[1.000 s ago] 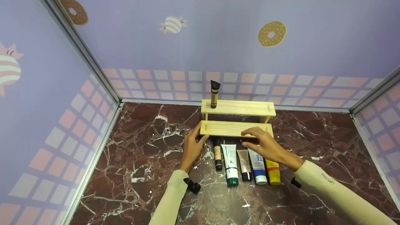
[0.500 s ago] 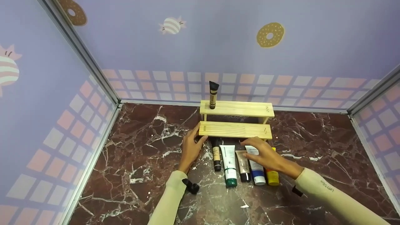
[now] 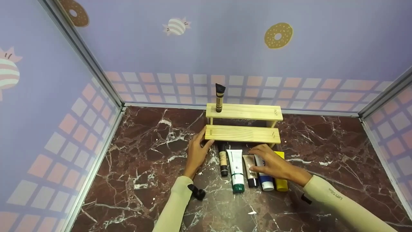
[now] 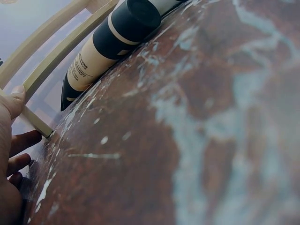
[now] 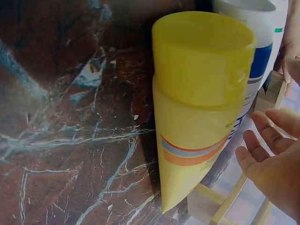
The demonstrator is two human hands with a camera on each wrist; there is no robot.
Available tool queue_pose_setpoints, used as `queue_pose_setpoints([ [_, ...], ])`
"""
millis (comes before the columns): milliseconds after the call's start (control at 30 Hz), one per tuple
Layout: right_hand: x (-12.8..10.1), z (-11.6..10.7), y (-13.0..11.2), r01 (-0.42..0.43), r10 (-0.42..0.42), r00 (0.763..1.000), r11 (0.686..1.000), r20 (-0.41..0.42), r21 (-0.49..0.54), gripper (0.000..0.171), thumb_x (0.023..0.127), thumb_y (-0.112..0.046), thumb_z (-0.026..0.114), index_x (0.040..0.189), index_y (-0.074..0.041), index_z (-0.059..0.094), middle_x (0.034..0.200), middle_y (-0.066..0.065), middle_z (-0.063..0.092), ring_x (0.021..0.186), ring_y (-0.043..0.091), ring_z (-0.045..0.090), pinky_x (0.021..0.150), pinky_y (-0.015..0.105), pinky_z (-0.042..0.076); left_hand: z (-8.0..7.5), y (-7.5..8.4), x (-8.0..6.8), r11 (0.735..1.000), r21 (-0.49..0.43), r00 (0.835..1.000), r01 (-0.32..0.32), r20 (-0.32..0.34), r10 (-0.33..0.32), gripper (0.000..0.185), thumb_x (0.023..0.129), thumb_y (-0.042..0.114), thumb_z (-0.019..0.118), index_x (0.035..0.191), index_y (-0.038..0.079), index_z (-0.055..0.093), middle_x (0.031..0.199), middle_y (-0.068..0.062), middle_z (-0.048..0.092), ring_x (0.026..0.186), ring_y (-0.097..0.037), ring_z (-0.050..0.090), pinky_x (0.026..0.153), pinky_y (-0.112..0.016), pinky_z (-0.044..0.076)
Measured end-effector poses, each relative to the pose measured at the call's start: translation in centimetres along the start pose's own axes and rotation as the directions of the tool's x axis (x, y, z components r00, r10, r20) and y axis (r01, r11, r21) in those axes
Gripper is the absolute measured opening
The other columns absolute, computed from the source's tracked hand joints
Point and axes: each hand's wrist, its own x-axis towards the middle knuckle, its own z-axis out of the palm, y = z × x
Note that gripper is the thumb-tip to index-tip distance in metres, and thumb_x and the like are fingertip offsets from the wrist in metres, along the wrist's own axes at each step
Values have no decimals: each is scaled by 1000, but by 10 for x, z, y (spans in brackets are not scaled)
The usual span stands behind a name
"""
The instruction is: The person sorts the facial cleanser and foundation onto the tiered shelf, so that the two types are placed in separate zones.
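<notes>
A two-tier wooden shelf [image 3: 243, 134] stands near the back wall. A black-and-gold tube [image 3: 220, 97] is upright on its top board. Several tubes lie side by side in front of it: black-beige [image 3: 223, 159], white-green [image 3: 236, 169], brown [image 3: 250, 170], white-blue [image 3: 266, 181] and yellow [image 3: 281, 183]. My left hand [image 3: 202, 143] rests against the left end of the lower board, thumb by its front edge [image 4: 40, 124]. My right hand [image 3: 262, 159] lies over the white-blue tube with relaxed fingers. In the right wrist view its fingers [image 5: 262, 154] hang beside the yellow tube [image 5: 197, 117].
The table [image 3: 145, 167] is dark red marble, walled on three sides by purple panels [image 3: 48, 112]. Metal corner rails [image 3: 96, 74] run along the wall edges. Bare marble lies to the left and right of the shelf.
My right hand has come down from the lower shelf board onto the row of tubes, over the white-blue one. My left hand has stayed at the shelf's left end.
</notes>
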Motion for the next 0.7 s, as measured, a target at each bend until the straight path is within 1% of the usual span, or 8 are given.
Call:
queue_pose_setpoints([
  [267, 1, 4, 8, 29, -29, 999, 999, 21, -35, 64, 94, -33, 91, 142, 3, 69, 142, 15, 66, 133, 36, 55, 111, 59, 50, 0, 1, 0, 1000, 13, 1000, 1, 2, -1, 70, 103, 34, 80, 164, 10, 55, 148, -21, 66, 138, -48, 58, 117, -66, 41],
  [367, 1, 4, 9, 34, -33, 999, 998, 29, -47, 65, 93, -34, 91, 142, 3, 69, 143, 15, 66, 134, 36, 55, 112, 59, 49, 0, 2, 0, 1000, 14, 1000, 1, 2, -1, 70, 103, 34, 80, 164, 11, 55, 148, -21, 66, 138, -48, 58, 118, -65, 41],
  [533, 2, 4, 12, 44, -43, 999, 997, 19, -68, 68, 92, -36, 91, 141, 5, 69, 143, 17, 66, 135, 38, 54, 113, 59, 48, 0, 0, 0, 1000, 20, 1000, 9, -2, -9, 70, 103, 35, 80, 164, 12, 55, 149, -21, 66, 137, -47, 58, 117, -65, 41],
  [700, 3, 5, 14, 33, -30, 999, 998, 40, -57, 70, 92, -37, 92, 141, 6, 68, 144, 18, 65, 136, 39, 53, 114, 59, 47, 0, 1, 0, 1000, 17, 1000, 4, -6, -3, 70, 103, 34, 80, 163, 11, 55, 147, -22, 66, 136, -48, 58, 116, -66, 42],
])
